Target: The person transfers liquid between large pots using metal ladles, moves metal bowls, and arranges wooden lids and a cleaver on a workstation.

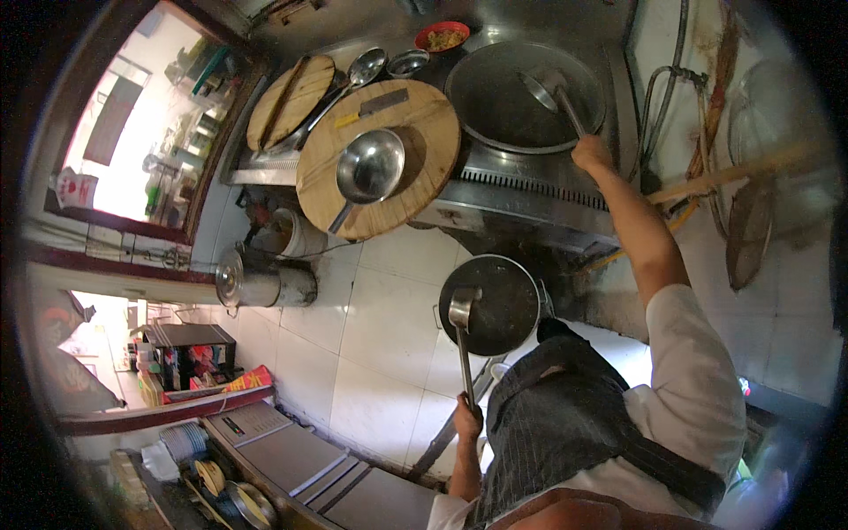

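My right hand [590, 153] is closed round the handle of a wide metal scoop [572, 113], whose head hangs inside a large round cauldron [453, 106] set in the stove at the back right. Steam or glare blurs the cauldron's inside. Lower down, my left hand [468, 415] grips the long handle of a deep metal ladle [465, 358]. That ladle's cup is over a dark two-handled pot [443, 314] on the floor, in front of my apron. Whether either tool touches the liquid or the pot wall I cannot tell.
On the stove lie round wooden boards, the nearer one [433, 177] bearing a metal saucepan [375, 163] and a cleaver [384, 102]. A red bowl [442, 35] of food stands behind. Lidded metal pots [256, 287] sit at left; a steel counter [291, 450] runs lower left.
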A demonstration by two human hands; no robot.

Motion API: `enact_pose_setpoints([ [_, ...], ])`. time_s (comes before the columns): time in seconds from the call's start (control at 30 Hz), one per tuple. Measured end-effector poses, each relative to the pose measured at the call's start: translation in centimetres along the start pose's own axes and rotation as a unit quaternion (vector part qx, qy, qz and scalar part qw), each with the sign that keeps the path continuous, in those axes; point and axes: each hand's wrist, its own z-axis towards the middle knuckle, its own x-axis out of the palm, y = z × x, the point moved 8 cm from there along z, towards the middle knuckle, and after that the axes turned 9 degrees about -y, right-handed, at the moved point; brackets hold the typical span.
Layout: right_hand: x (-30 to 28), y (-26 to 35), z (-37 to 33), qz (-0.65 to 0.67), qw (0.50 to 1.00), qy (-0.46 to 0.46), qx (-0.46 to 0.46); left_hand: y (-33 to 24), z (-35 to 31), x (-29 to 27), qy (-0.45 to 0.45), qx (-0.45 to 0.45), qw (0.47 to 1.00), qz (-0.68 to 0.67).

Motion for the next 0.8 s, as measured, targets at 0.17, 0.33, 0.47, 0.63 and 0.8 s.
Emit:
enact_pose_setpoints([
  [0.17, 2.6, 1.4, 5.7, -0.035, 0.999, -0.001, -0.007, -3.8, -0.6, 0.3, -0.053, -0.017, 0.997, -0.054],
  [0.33, 9.6, 3.7, 7.9, 0.045, 0.991, 0.123, 0.014, -7.2, -0.9, -0.7, -0.082, -0.059, 0.994, -0.038],
  [0.47, 17.1, 4.3, 8.8, 0.302, 0.905, 0.252, 0.159, -5.0, -0.1, 1.4, -0.056, -0.121, 0.988, -0.080],
  [0.63, 17.0, 6.6, 6.3, 0.622, 0.664, 0.349, 0.222, -6.4, 0.5, 0.2, -0.096, -0.097, 0.988, -0.070],
  [0.8, 14.4, 5.0, 2.2, 0.711, 0.528, 0.379, 0.270, -7.2, 2.3, -1.3, -0.075, -0.110, 0.988, -0.074],
])
